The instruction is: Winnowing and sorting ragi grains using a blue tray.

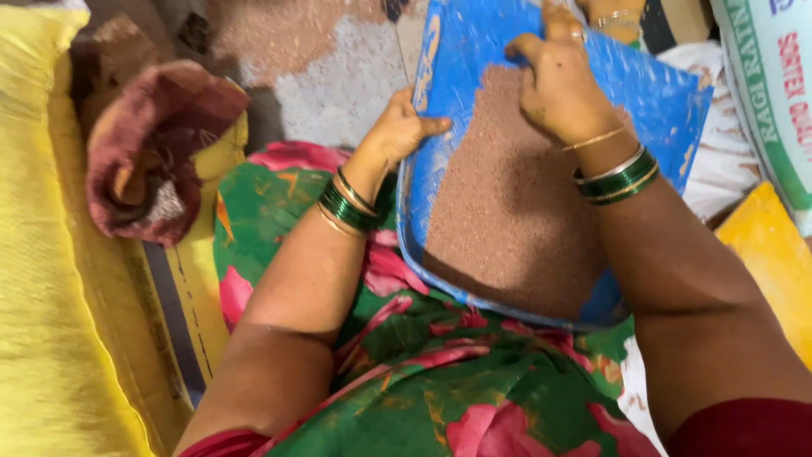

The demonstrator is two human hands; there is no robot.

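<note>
**Two hands at a blue tray of brown grain**

Head view: A blue tray [668, 101] rests on the person's lap, over a green cloth [440, 381] with pink flowers. The tray is tilted, its near end low by the knees and its far end higher. A mass of fine reddish-brown grain [507, 203] covers the middle and the near part of the tray; the far corners show bare blue.

The left hand [402, 131] grips the left rim of the tray. Its thumb lies over the rim on the inside, and the fingers are curled under the edge, so the hand is closed around the rim. Green and gold bangles [347, 203] sit on this wrist.

The right hand [562, 89] lies palm down inside the tray, at the far edge of the grain. Its fingers are bent and close together, pressing on the tray surface and touching the grain; it holds nothing between them. This wrist also carries green bangles.

To the left of the lap lies a yellow sack [42, 296], and on it a crumpled dark red cloth [152, 152]. Beyond the tray, some more brown grain is spread on the grey floor [338, 85]. At the right edge stands a white printed bag [774, 93], and below it a yellow piece is seen.
</note>
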